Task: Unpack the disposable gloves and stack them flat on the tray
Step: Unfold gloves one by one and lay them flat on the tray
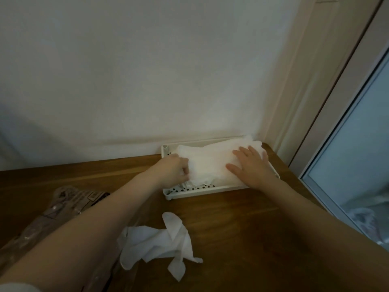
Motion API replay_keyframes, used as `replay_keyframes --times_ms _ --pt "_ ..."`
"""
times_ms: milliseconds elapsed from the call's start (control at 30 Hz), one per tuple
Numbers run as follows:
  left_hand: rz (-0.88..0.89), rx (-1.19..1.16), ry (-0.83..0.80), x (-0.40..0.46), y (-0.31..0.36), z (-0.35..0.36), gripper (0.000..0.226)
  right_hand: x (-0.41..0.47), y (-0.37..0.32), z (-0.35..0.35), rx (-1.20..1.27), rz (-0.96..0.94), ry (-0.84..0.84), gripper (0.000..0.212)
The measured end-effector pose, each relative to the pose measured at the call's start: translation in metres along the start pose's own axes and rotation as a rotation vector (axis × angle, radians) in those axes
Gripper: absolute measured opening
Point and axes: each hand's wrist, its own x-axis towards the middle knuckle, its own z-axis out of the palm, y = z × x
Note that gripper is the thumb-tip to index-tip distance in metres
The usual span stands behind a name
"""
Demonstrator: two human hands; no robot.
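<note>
A white perforated tray (207, 189) sits at the back of the wooden table against the wall. A stack of thin white disposable gloves (210, 163) lies in it. My right hand (251, 165) presses flat on the right part of the stack with straight fingers. My left hand (175, 170) pinches the left edge of the gloves with curled fingers. Loose crumpled gloves (160, 243) lie on the table in front of the tray, between my forearms.
The clear plastic glove packaging (69, 200) lies on the wooden table (242, 228) at the left, partly under my left forearm. A white wall stands right behind the tray. A door frame and a glass panel (357, 161) border the table on the right.
</note>
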Motion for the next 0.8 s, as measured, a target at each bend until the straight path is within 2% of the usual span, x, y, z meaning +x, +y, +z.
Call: replay_keyframes --times_ms 67,100,167,233,300,367,433,467,533,633,667,800 --pt "0.057 -0.083 0.042 -0.011 0.002 -0.008 0.03 -0.014 -0.021 -0.009 0.162 -0.189 0.16 0.038" --pt "0.095 -0.114 0.1 -0.017 0.003 -0.013 0.031 -0.02 -0.033 -0.014 0.238 -0.278 0.166 0.03" --pt "0.159 -0.148 0.205 -0.031 0.005 -0.019 0.03 -0.037 -0.06 -0.019 0.264 -0.445 0.047 0.022" --pt "0.18 -0.204 0.24 -0.047 0.008 -0.023 0.03 -0.051 -0.086 -0.015 0.208 -0.588 -0.122 0.022" --pt "0.195 -0.22 0.258 -0.064 0.01 -0.024 0.029 -0.063 -0.107 -0.005 0.129 -0.668 -0.308 0.039" --pt "0.23 -0.19 0.273 -0.077 0.011 -0.024 0.027 -0.071 -0.117 0.01 0.027 -0.661 -0.396 0.064" --pt "0.243 -0.174 0.274 -0.092 0.009 -0.019 0.026 -0.077 -0.126 0.026 0.022 -0.581 -0.373 0.074" --pt "0.24 -0.18 0.273 -0.102 0.008 -0.016 0.025 -0.081 -0.131 0.034 0.065 -0.539 -0.336 0.07" --pt "0.238 -0.193 0.275 -0.111 0.005 -0.012 0.025 -0.081 -0.133 0.043 0.168 -0.467 -0.273 0.047" --pt "0.236 -0.203 0.258 -0.123 0.005 -0.006 0.026 -0.085 -0.131 0.041 0.395 -0.393 -0.296 0.01" --pt "0.225 -0.206 0.242 -0.126 0.006 -0.005 0.028 -0.086 -0.129 0.038 0.504 -0.371 -0.303 0.007" --pt "0.198 -0.238 0.172 -0.135 0.008 -0.002 0.049 -0.096 -0.12 0.012 0.855 -0.32 -0.293 0.015"
